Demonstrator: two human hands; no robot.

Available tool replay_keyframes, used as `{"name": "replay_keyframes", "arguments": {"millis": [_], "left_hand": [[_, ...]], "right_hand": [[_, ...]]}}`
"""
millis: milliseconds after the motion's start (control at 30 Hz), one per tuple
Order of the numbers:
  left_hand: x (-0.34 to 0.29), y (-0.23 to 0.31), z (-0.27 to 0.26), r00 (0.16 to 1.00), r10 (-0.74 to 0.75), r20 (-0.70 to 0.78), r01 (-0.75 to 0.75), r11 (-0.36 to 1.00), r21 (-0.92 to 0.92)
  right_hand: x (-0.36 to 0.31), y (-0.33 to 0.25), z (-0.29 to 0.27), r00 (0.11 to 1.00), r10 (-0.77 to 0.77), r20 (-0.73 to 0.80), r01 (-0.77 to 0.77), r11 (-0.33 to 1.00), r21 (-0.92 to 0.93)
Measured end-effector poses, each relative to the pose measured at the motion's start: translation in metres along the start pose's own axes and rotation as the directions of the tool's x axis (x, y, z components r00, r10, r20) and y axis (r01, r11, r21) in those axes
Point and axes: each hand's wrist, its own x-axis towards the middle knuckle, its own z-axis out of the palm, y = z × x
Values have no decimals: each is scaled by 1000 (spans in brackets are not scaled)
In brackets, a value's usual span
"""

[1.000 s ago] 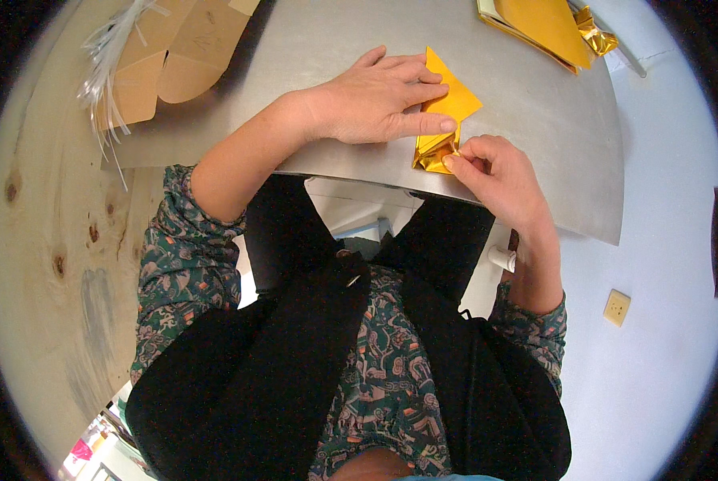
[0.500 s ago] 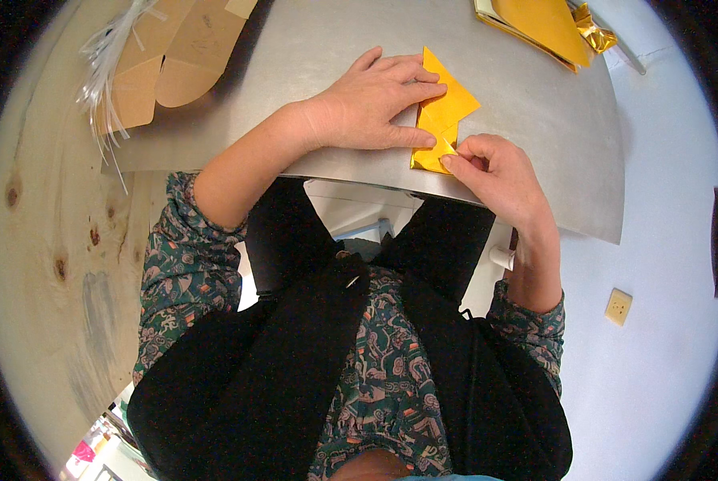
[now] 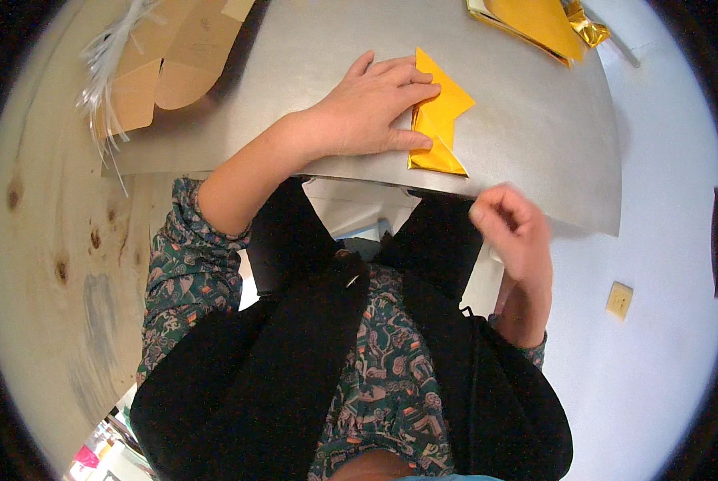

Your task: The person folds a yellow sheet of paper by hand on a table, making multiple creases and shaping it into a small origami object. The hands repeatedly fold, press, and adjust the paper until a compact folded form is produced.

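Hands apart: left hand (image 3: pixel 371 106) spread on folded gold foil paper (image 3: pixel 449 100), near edge of metal tabletop (image 3: pixel 543 120); right hand (image 3: pixel 517 232) curled (blurry, can't tell if pinching). Lifting left could let creases spring open.

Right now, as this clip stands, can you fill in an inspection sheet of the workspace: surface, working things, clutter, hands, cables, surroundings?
Surface: grey table, smooth, with a slight sheen.
Working things: folded gold paper, lying near the table's near edge.
Clutter: more gold paper and a shiny crumpled gold piece at upper right; brown cardboard with clear plastic strips at upper left.
Left hand: spread, fingertips and thumb on the folded gold paper.
Right hand: apart from that paper, fingers curled, blurred; cannot tell whether it holds anything.
Cables: nothing seen.
Surroundings: knotted pale wood at left; cream socket at right.
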Motion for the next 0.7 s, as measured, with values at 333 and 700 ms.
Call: {"name": "replay_keyframes", "arguments": {"millis": [333,700], "left_hand": [[-33,54,10,997,-31,-65,28,999,-44],[-43,101,1,887,-420,-193,271,811,-518]], "right_hand": [[-18,47,71,982,166,90,-178,665,725],[-11,19,44,996,-23,-86,70,797,600]]}}
